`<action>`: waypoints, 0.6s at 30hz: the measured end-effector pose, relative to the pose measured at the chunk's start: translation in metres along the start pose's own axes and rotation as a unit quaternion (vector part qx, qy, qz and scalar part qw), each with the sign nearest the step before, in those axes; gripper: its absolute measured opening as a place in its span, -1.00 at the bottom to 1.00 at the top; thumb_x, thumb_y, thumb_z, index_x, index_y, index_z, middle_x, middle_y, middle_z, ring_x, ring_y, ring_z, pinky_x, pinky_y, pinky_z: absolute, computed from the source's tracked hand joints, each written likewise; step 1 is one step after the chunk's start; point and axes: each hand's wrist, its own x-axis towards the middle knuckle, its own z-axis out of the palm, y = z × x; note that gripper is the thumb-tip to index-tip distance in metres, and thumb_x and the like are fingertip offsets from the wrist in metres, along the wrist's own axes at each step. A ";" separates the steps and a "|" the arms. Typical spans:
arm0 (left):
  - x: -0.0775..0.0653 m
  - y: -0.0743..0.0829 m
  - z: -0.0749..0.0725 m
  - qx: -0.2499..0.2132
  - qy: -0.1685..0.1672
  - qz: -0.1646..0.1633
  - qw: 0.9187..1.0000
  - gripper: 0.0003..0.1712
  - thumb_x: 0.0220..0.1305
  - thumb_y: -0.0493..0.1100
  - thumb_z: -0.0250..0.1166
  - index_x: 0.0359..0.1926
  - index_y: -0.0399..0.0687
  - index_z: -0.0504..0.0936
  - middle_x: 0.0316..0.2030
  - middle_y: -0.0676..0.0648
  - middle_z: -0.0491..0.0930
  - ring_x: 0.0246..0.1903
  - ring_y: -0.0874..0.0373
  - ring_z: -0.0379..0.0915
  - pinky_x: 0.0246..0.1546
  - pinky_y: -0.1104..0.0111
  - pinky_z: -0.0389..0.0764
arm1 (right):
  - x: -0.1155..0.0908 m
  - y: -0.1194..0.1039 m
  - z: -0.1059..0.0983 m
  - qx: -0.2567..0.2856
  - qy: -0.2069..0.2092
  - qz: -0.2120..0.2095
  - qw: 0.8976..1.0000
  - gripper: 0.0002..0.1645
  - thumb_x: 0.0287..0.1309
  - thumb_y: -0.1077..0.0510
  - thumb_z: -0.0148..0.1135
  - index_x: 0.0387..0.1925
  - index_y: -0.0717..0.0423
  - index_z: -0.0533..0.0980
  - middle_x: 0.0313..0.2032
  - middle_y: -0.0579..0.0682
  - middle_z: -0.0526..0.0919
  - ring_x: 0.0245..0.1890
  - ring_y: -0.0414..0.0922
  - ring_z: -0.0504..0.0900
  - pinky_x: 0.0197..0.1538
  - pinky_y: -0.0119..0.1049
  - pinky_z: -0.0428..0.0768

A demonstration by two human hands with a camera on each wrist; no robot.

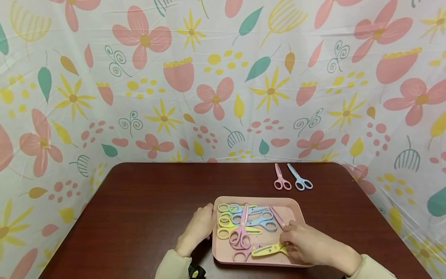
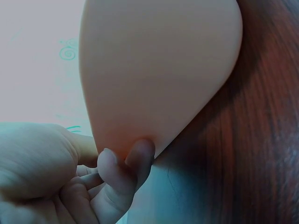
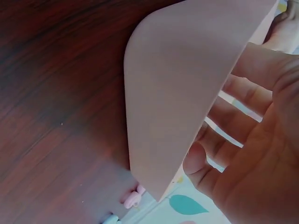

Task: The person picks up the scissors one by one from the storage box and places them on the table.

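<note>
A shallow pink tray (image 1: 290,217) sits near the table's front edge, holding several scissors in yellow, green, blue and pink. My left hand (image 1: 200,223) grips its left end; in the left wrist view, fingertips (image 2: 117,170) press against the tray wall (image 2: 159,70). Over the tray's right part, my right hand (image 1: 308,243) reaches across the rim, fingers down inside. Beneath it, yellow scissors (image 1: 266,250) point left and pink scissors (image 1: 277,217) point back, their handles hidden by the hand. I cannot tell whether its fingers hold either pair.
Behind the tray, pink scissors (image 1: 280,180) and light blue scissors (image 1: 299,180) lie side by side on the dark wooden table (image 1: 156,193), blades pointing away. A flower-print cloth (image 1: 216,77) hangs around the table's back and sides.
</note>
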 end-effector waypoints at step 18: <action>0.000 0.001 -0.001 -0.001 -0.006 -0.007 1.000 -0.77 0.49 -0.24 -0.01 -0.32 -0.23 0.47 -0.68 -0.03 0.43 -0.93 0.21 0.35 -0.83 0.32 0.43 | -0.005 -0.004 0.002 -0.163 -0.008 0.215 0.963 -0.55 -0.10 -0.01 0.44 -0.77 -0.21 0.31 -0.66 -0.27 0.29 -0.43 -0.13 0.41 -0.37 -0.13 0.26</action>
